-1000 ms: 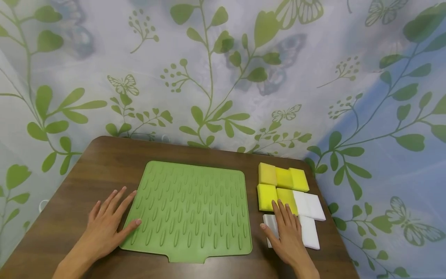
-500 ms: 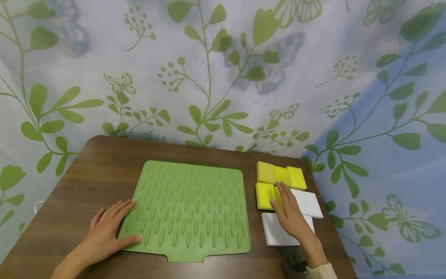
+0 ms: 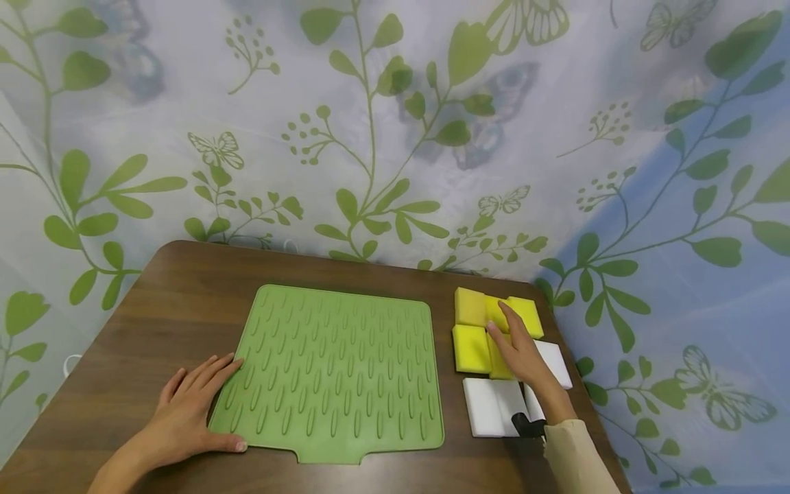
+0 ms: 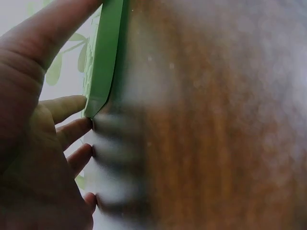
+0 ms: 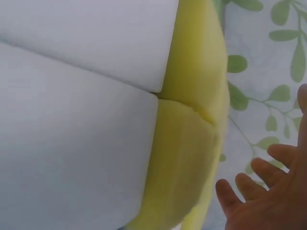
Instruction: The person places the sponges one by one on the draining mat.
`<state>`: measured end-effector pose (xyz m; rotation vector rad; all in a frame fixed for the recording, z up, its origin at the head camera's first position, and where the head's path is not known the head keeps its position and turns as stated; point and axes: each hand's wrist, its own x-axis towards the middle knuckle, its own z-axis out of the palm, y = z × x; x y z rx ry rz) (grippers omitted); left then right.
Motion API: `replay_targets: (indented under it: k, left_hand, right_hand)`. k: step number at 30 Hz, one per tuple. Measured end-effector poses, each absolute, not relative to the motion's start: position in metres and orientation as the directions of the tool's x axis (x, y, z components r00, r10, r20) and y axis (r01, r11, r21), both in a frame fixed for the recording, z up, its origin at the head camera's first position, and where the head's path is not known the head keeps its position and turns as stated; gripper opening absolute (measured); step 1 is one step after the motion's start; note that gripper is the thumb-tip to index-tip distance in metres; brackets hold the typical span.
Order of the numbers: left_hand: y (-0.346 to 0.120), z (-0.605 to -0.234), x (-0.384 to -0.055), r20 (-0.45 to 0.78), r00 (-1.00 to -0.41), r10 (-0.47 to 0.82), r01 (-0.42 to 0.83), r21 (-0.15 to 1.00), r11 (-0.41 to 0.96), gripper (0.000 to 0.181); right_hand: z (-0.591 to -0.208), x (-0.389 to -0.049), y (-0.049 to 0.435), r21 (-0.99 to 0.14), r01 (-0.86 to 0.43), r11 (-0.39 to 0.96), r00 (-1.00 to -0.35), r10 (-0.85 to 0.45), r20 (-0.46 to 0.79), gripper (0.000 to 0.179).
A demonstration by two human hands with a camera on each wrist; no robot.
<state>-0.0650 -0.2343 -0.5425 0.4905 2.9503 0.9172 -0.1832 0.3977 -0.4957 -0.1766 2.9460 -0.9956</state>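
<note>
Farther forward than half a second ago, the right hand reaches over square yellow sponges beside rectangular white blocks, fingers extended; the left hand lies spread along the flat green ridged mat's left edge on the brown wooden bench.

mat on the table, left of the sponges
</note>
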Motion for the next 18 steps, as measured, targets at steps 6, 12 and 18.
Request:
replay_targets:
  k: [6, 12, 18]
  left_hand:
    - [-0.235, -0.545, -0.065, 0.081, -0.952, 0.294, 0.286, 0.579, 0.764, 0.131]
    - [-0.236, -0.545, -0.065, 0.072, -0.954, 0.289, 0.276, 0.585, 0.762, 0.132]
    - [-0.235, -0.542, -0.067, 0.063, -0.952, 0.3, 0.276, 0.598, 0.752, 0.132]
  right_hand:
    - [-0.497, -0.201, 0.399, -0.62, -0.056, 0.783, -0.995, -0.098, -0.034, 0.082]
    - [-0.497, -0.22, 0.399, -0.59, -0.015, 0.808, -0.993, -0.079, -0.083, 0.093]
    - [-0.498, -0.232, 0.398, -0.532, -0.002, 0.847, -0.988, -0.082, -0.128, 0.102]
